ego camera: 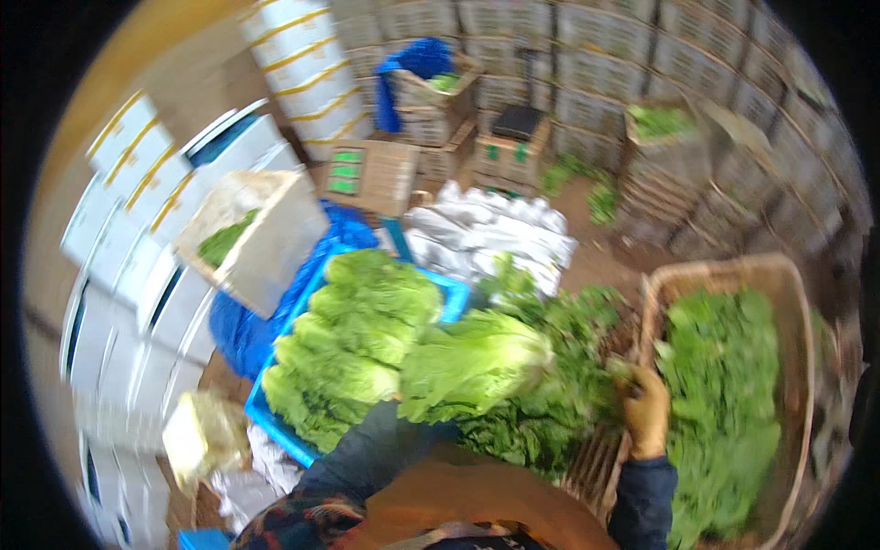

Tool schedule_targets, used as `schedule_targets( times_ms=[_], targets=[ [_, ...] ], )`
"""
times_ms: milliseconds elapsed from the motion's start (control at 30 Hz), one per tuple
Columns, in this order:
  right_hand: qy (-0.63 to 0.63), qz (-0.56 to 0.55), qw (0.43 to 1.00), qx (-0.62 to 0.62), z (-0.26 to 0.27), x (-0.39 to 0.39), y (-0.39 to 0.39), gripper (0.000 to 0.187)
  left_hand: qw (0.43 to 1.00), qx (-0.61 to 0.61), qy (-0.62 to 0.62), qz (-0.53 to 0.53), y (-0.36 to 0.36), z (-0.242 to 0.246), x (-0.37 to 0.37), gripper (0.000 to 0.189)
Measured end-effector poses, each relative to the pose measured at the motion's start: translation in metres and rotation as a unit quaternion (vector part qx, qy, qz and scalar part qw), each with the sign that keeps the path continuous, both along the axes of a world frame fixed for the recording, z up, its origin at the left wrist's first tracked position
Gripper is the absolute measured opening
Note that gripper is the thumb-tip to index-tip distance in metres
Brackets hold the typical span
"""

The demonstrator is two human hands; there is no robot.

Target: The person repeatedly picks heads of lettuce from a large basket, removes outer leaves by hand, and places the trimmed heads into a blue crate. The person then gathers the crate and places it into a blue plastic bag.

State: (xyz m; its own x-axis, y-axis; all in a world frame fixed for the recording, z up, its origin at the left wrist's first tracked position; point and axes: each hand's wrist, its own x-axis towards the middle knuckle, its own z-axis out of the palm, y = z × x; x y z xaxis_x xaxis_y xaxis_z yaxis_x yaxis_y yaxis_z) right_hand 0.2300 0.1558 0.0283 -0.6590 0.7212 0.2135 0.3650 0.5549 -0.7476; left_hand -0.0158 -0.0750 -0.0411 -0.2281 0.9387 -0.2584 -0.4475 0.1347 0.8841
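A large green lettuce head (474, 364) lies tilted, its pale base pointing right, across the right edge of a blue plastic crate (275, 440). My left forearm in a dark sleeve (385, 433) reaches under it. The left hand itself is hidden by the leaves, apart from perhaps a fingertip. Several more lettuce heads (364, 309) fill the crate in rows. My right hand (645, 412), in a yellowish-brown glove, is curled beside the left rim of a brown basket (797, 289). Blur hides whether its fingers hold a bit of leaf.
Loose leaves (522, 426) heap between crate and basket. Flattened green leaves (722, 412) fill the basket. White wrapped bundles (488, 234) lie ahead. White foam boxes (124, 254) stack at left, with an open foam box (275, 234) nearer. Stacked crates (605, 82) line the back.
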Motion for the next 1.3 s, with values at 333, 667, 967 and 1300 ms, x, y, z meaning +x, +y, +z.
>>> schedule_targets(
  times_ms=[333, 667, 967, 1300],
  targets=[
    [0.08, 0.002, 0.933, -0.35, -0.081, -0.011, 0.002, 0.077, 0.993, 0.026, -0.11, -0.039, 0.022, -0.031, 0.057, 0.069],
    [0.264, 0.115, 0.754, -0.591, -0.068, -0.081, -0.06, 0.062, 0.965, 0.028, 0.236, 0.112, -0.072, 0.065, -0.014, 0.118],
    [0.024, 0.418, 0.794, -0.441, -0.022, -0.197, -0.199, 0.077, 0.862, -0.042, -0.037, 0.504, -0.191, -0.003, 0.044, 0.088],
    [0.029, 0.383, 0.866, -0.321, -0.01, -0.227, -0.157, 0.057, 0.647, -0.238, 0.508, 0.516, -0.323, 0.02, 0.009, 0.081]
  ],
)
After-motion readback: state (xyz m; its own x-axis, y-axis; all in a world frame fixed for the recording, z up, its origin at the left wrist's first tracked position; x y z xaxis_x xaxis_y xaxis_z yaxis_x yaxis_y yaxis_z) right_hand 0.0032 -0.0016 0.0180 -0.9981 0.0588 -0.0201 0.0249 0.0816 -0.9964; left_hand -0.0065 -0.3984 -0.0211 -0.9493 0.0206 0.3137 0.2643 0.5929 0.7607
